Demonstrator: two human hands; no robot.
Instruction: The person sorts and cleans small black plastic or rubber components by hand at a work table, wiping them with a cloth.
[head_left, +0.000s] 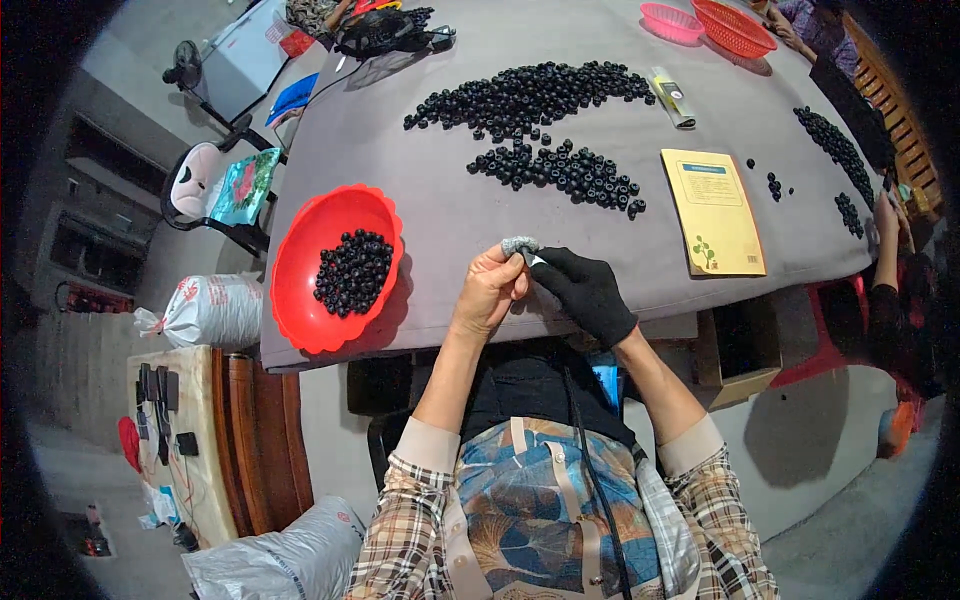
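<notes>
My left hand is bare, with a grey cloth-like cover round a fingertip, and its fingers are closed. Pressed against it, my right hand wears a black glove and is closed in a pinch. A small whitish tip shows between the two hands; whatever they grip is hidden. To the left, a red scalloped bowl holds many small black bead-like pieces. Beyond my hands lie a large heap of the same black pieces and a smaller heap on the grey-covered table.
Right of the heaps are a yellow booklet and a small slim package. Pink and red baskets stand at the far right. Another person's hand is near more black pieces. A black bag-like item lies far left.
</notes>
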